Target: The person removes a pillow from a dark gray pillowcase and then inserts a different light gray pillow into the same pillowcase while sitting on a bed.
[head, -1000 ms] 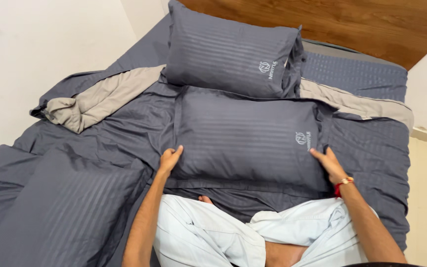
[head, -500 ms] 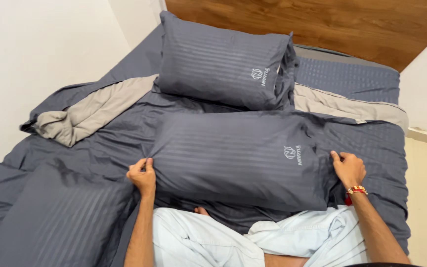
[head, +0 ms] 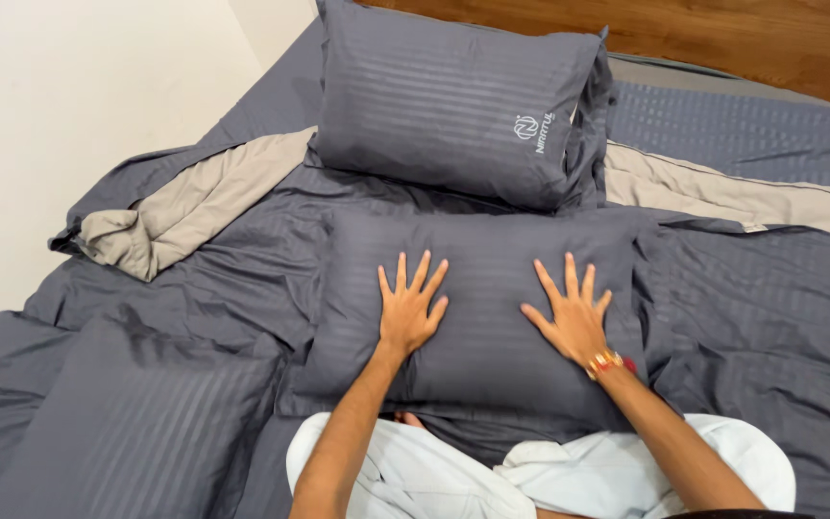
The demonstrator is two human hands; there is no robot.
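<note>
Grey striped bedding (head: 742, 317) covers the bed, with the near pillow (head: 482, 308) lying flat just in front of a second pillow (head: 444, 96) by the headboard. Left hand (head: 410, 308) and right hand (head: 569, 317) rest on it, fingers spread, palms down, gripping nothing. Even pressure, stroking from the middle outward, would best smooth the case.

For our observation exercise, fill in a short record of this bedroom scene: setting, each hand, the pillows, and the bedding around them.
Setting: a bed with dark grey striped bedding, wooden headboard behind
Left hand: flat, fingers spread, on the near pillow
Right hand: flat, fingers spread, on the same pillow; red and gold band at the wrist
Far pillow: leans toward the headboard, light emblem at one corner
Third pillow: lower left, untouched
Beige fabric: folded-back underside, crumpled at left
Grip: none, both palms open
</note>
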